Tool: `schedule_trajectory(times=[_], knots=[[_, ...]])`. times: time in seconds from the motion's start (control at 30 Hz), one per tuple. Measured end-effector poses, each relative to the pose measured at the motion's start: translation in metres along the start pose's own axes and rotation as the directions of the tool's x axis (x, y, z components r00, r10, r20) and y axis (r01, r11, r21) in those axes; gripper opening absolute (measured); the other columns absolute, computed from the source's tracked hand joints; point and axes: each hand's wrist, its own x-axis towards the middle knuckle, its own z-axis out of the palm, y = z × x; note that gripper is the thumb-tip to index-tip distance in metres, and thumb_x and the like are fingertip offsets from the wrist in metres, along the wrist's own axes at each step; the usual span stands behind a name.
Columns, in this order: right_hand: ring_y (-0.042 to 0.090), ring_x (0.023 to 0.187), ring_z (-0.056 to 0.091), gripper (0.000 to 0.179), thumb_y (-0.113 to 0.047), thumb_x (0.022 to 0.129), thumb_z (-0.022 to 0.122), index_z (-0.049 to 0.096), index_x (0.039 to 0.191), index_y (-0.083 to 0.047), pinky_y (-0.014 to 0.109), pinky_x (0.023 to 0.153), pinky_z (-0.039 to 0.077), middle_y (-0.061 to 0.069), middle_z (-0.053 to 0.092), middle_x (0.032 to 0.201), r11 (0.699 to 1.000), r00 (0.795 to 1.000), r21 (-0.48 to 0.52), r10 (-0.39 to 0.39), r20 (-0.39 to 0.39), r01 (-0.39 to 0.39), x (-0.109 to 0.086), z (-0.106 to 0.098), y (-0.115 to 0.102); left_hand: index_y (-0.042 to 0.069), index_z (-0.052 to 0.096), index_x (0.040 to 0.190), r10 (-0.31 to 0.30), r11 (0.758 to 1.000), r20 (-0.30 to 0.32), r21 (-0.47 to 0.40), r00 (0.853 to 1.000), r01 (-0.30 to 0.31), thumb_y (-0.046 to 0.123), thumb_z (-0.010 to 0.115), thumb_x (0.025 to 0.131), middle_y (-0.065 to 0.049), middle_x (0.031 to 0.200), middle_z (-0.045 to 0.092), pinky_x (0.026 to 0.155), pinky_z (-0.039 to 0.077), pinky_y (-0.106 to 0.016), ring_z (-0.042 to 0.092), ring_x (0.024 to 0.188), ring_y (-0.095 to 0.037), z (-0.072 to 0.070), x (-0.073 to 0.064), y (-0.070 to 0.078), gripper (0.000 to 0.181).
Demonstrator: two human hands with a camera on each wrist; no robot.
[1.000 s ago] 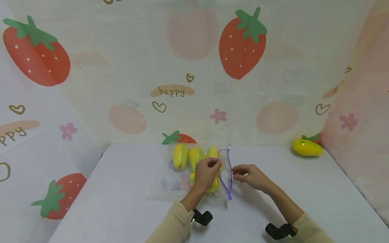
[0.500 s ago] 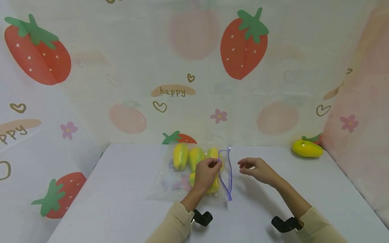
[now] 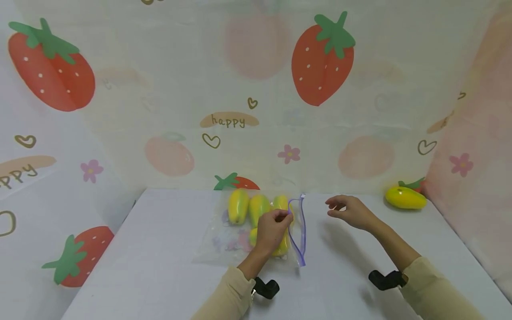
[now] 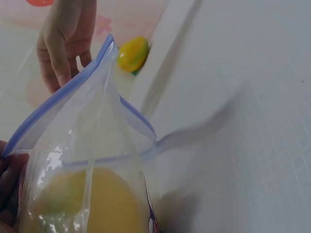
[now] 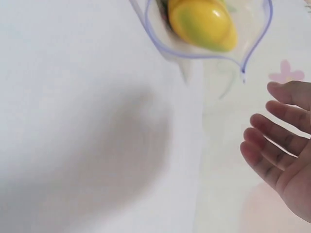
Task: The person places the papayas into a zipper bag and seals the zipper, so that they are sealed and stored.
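Note:
A clear zip bag [image 3: 220,249] with a purple zip edge lies at the middle of the table, its mouth parted toward the right. Inside it are several yellow-green papaya-like fruits [image 3: 238,206]; one fruit [image 5: 201,22] shows through the mouth in the right wrist view. My left hand [image 3: 273,230] pinches the bag's upper edge by the purple zip. To the right of the bag, my right hand [image 3: 352,212] hovers above the table, fingers loosely bent and holding nothing. Another yellow fruit [image 3: 406,198] lies at the table's far right corner.
The white table [image 3: 160,284] meets a printed cloth backdrop [image 3: 180,80] at its back, with cloth on the left and right sides too. Black wrist-camera mounts [image 3: 266,288] sit on both wrists.
My right hand has moved away from the bag's mouth, rightward and up toward the far right fruit. The left hand stays on the bag's edge.

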Motion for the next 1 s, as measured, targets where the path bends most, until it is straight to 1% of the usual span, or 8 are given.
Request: schedule_trajectory(times=[0.17,0.3,0.4,0.5,0.6,0.73,0.87,1.0], knots=[[0.032,0.100,0.062,0.034,-0.017,0.092,0.065,0.062,0.120,0.003,0.044,0.082,0.055,0.022,0.066,0.112,0.999,0.999,-0.051,0.006,-0.033,-0.008,0.005,-0.016,0.004,0.005,0.076,0.090,0.009,1.000,0.007,-0.003,1.000,-0.009,0.022,0.068,0.088,-0.008,0.085,0.074,0.068,0.050,-0.018,0.060,0.072,-0.007,-0.001,-0.001,0.000,0.019],[0.034,0.101,0.061,0.033,-0.015,0.092,0.065,0.062,0.120,0.003,0.047,0.084,0.054,0.023,0.065,0.113,0.996,0.996,-0.091,-0.003,-0.088,-0.005,0.007,-0.025,0.010,0.005,0.076,0.090,0.007,1.000,0.010,-0.004,1.000,-0.007,0.022,0.068,0.088,-0.007,0.085,0.074,0.068,0.050,-0.017,0.060,0.072,-0.007,-0.001,-0.002,0.001,0.019],[0.036,0.101,0.060,0.032,-0.013,0.091,0.064,0.062,0.119,0.004,0.050,0.086,0.053,0.024,0.065,0.112,0.992,0.991,-0.129,-0.025,-0.134,0.008,0.009,-0.030,0.017,0.005,0.076,0.090,0.004,1.000,0.007,-0.008,1.000,-0.004,0.022,0.068,0.088,-0.007,0.086,0.074,0.068,0.050,-0.017,0.059,0.072,-0.007,-0.001,-0.002,0.001,0.019],[0.038,0.102,0.059,0.033,-0.012,0.091,0.064,0.062,0.119,0.005,0.052,0.088,0.051,0.026,0.064,0.113,0.986,0.986,-0.165,-0.031,-0.166,0.003,0.010,-0.035,0.024,0.005,0.076,0.090,0.006,1.000,0.006,-0.013,1.000,-0.006,0.022,0.068,0.088,-0.008,0.085,0.074,0.068,0.050,-0.018,0.059,0.073,-0.007,-0.001,-0.002,0.000,0.019],[0.040,0.104,0.057,0.035,-0.013,0.091,0.064,0.062,0.120,0.006,0.054,0.090,0.049,0.027,0.062,0.117,0.982,0.984,-0.189,-0.014,-0.178,-0.020,0.009,-0.040,0.029,0.005,0.076,0.090,0.005,1.000,0.008,-0.015,1.000,-0.005,0.022,0.068,0.088,-0.008,0.085,0.074,0.068,0.050,-0.018,0.060,0.073,-0.007,-0.001,-0.001,0.000,0.019],[0.042,0.108,0.054,0.037,-0.015,0.092,0.063,0.060,0.123,0.007,0.056,0.092,0.048,0.029,0.058,0.123,0.980,0.983,-0.190,0.020,-0.182,-0.055,0.008,-0.048,0.038,0.005,0.076,0.091,0.000,1.000,0.013,-0.018,1.000,0.000,0.023,0.068,0.088,-0.008,0.086,0.074,0.069,0.051,-0.018,0.060,0.073,-0.007,-0.001,-0.001,-0.001,0.020],[0.046,0.110,0.053,0.040,-0.016,0.093,0.063,0.058,0.124,0.008,0.057,0.093,0.047,0.032,0.055,0.123,0.977,0.982,-0.192,0.055,-0.181,-0.090,0.006,-0.057,0.052,0.005,0.076,0.092,-0.002,1.000,0.012,-0.011,1.000,0.002,0.024,0.068,0.088,-0.007,0.087,0.074,0.070,0.051,-0.018,0.061,0.074,-0.007,-0.001,-0.001,0.000,0.020],[0.049,0.109,0.052,0.042,-0.018,0.093,0.063,0.056,0.124,0.009,0.058,0.090,0.047,0.033,0.052,0.121,0.965,0.978,-0.229,0.084,-0.192,-0.128,0.005,-0.063,0.068,0.005,0.076,0.092,-0.003,1.000,0.011,-0.005,1.000,0.003,0.023,0.068,0.088,-0.007,0.087,0.074,0.070,0.051,-0.018,0.061,0.075,-0.008,-0.001,-0.002,0.000,0.020]])
